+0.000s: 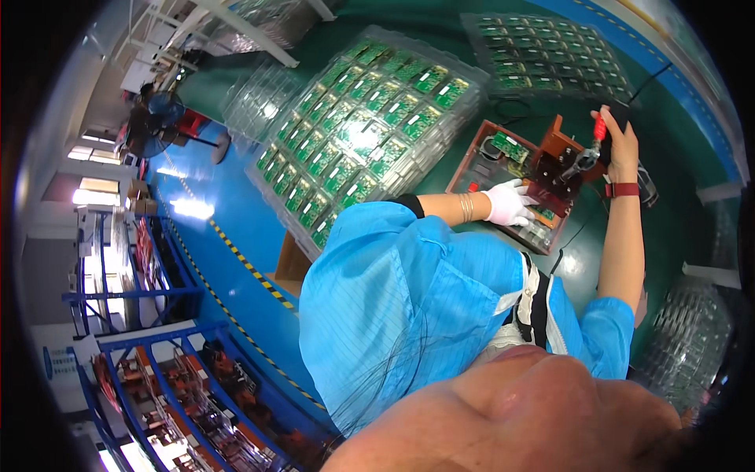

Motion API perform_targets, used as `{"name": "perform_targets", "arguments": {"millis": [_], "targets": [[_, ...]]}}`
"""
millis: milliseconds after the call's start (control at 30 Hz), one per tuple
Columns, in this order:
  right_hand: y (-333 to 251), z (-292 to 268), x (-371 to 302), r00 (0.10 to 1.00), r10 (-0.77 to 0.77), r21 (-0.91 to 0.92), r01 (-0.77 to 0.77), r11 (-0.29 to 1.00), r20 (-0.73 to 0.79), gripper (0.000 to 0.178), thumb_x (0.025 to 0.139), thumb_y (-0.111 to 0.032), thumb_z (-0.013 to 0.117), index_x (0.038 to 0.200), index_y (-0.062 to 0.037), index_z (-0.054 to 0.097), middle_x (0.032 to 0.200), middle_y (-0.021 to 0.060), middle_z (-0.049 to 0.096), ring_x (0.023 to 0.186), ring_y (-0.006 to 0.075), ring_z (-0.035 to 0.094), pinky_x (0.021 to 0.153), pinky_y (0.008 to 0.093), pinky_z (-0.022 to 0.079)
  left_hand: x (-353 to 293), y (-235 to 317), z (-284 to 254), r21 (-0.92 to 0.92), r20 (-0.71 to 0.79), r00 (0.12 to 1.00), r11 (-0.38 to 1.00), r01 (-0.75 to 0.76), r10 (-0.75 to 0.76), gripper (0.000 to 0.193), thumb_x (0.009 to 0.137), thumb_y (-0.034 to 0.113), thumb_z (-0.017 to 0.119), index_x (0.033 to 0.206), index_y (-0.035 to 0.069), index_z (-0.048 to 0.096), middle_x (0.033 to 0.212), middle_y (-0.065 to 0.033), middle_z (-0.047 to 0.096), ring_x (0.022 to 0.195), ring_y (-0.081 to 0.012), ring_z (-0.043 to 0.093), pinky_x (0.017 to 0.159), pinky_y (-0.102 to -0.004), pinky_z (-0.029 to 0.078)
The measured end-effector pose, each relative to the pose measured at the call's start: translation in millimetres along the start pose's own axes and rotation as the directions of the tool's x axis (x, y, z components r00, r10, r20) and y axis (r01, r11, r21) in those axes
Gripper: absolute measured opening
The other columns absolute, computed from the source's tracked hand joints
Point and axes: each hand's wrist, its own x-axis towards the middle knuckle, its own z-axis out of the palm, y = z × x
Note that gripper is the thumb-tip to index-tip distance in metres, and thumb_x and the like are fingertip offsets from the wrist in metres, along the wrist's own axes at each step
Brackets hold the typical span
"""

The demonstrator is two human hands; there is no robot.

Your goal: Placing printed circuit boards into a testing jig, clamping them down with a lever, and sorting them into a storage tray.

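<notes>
A reddish-brown test fixture [474, 148] with a clear top stands on the green bench, a toggle clamp [582, 163] on its right part. My right hand [624, 149], bare with a red wristband, is closed around the clamp's red handle, which stands raised. My left hand [510, 203], in a white glove, lies on the fixture's near side with its fingers stretched out. The fingertips reach the small block under the clamp; whether they touch a board there is hard to make out. One green circuit board [511, 147] lies on the fixture's far left part.
Stacked clear trays [440, 130] full of green circuit boards stand left of the fixture. Another tray of boards [550, 55] lies at the back. Empty clear trays [684, 334] are piled at the right. A black cable [572, 238] runs beside the fixture. Blue shelving [134, 295] stands beyond the floor's striped line.
</notes>
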Motion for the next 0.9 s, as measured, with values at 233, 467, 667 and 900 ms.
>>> {"name": "perform_targets", "arguments": {"millis": [233, 467, 667, 900], "targets": [[-7, 2, -1, 1.000, -0.001, -0.026, 0.001, 1.000, -0.006, 0.042, 0.085, -0.029, 0.066, 0.113, 0.0008, 0.060, 0.098, 0.0107, 0.069, 0.084, 0.0130, 0.061, 0.076, 0.0204, 0.045, 5, 2, 3, 0.040, -0.025, 0.999, 0.998, 0.048, -0.047, 0.028, 0.087, 0.037, 0.049, 0.101, 0.018, 0.064, 0.118, -0.0080, 0.057, 0.109, -0.0313, 0.048, 0.096, -0.0413, 0.035], [-5, 2, 1, 1.000, 0.000, -0.030, 0.000, 1.000, -0.007, 0.042, 0.085, -0.031, 0.066, 0.112, -0.0001, 0.060, 0.097, 0.0101, 0.069, 0.083, 0.0122, 0.060, 0.074, 0.0204, 0.044, 2, -19, 16, -0.180, -0.004, 0.990, 0.973, 0.141, -0.144, 0.030, 0.086, 0.036, 0.051, 0.103, 0.015, 0.065, 0.115, -0.0084, 0.059, 0.110, -0.0317, 0.049, 0.092, -0.0424, 0.038], [-4, 0, 0, 0.999, 0.024, -0.044, -0.026, 0.999, -0.026, 0.041, 0.085, -0.032, 0.066, 0.111, -0.0010, 0.060, 0.095, 0.0094, 0.069, 0.081, 0.0112, 0.059, 0.072, 0.0207, 0.044, 3, -2, -4, -0.022, 0.051, 0.988, 0.989, 0.144, -0.143, 0.030, 0.084, 0.030, 0.054, 0.106, 0.012, 0.062, 0.113, -0.0096, 0.060, 0.110, -0.0333, 0.049, 0.090, -0.0448, 0.040], [-5, 3, -3, 1.000, 0.006, -0.017, -0.007, 1.000, -0.019, 0.038, 0.084, -0.031, 0.067, 0.107, -0.0020, 0.061, 0.094, 0.0084, 0.069, 0.074, 0.0100, 0.058, 0.067, 0.0204, 0.044, 21, 3, 9, -0.121, -0.005, 0.954, 0.948, 0.296, -0.299, 0.037, 0.081, 0.030, 0.056, 0.114, 0.012, 0.057, 0.119, -0.0118, 0.057, 0.110, -0.0365, 0.048, 0.094, -0.0464, 0.038]]}}
